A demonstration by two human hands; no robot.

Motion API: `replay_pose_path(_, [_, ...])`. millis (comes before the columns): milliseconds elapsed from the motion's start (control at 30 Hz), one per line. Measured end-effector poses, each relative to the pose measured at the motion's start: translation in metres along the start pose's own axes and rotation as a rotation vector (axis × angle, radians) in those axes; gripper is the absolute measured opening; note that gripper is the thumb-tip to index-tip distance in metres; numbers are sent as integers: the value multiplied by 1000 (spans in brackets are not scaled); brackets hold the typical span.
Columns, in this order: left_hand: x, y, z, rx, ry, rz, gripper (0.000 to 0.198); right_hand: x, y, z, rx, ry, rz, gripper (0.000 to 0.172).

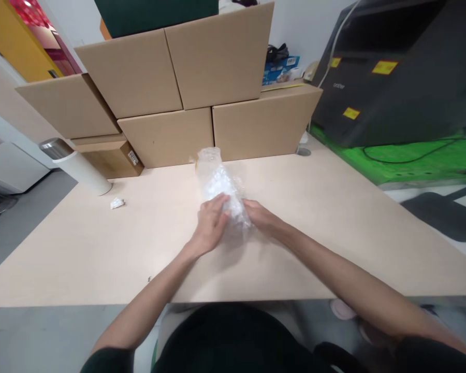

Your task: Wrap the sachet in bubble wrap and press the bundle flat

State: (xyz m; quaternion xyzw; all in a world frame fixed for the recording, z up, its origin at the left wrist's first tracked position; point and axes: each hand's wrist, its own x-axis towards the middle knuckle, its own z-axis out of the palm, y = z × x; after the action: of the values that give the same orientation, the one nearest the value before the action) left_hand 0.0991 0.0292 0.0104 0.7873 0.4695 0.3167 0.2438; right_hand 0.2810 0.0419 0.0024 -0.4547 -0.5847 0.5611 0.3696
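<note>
A long bundle of clear bubble wrap [220,181] lies near the middle of the wooden table [314,233], its far end close to the cardboard boxes. My left hand [213,220] grips the near left side of the bundle, with the fingers curled over it and the thumb against it. On the opposite side, my right hand [261,216] holds the wrap's near right edge, its fingertips partly hidden by the plastic. Whatever the wrap may contain cannot be made out.
Stacked cardboard boxes [166,137] line the back of the table. At the left stand a white bottle [84,173] with a metal cap and a small crumpled white scrap [117,203]. A dark printer [373,98] sits beyond the right edge on a green surface [423,163].
</note>
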Motion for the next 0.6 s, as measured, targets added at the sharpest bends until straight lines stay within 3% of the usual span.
replay_pose_path(133, [12, 7, 29, 343, -155, -7, 47, -13, 8, -33, -328, 214, -108, 27])
replay_pose_path(267, [16, 10, 44, 519, -148, 9, 46, 1, 9, -45, -540, 431, -88, 31])
replay_pose_path(367, [15, 9, 47, 552, -135, 28, 48, 26, 4, -39, -451, 381, 20, 35])
replay_pose_path(467, [14, 6, 44, 521, -144, 51, 49, 48, -5, -28, -180, 339, 98, 32])
replay_pose_path(600, [18, -1, 23, 352, -133, 46, 49, 52, -15, -16, 64, 269, 125, 29])
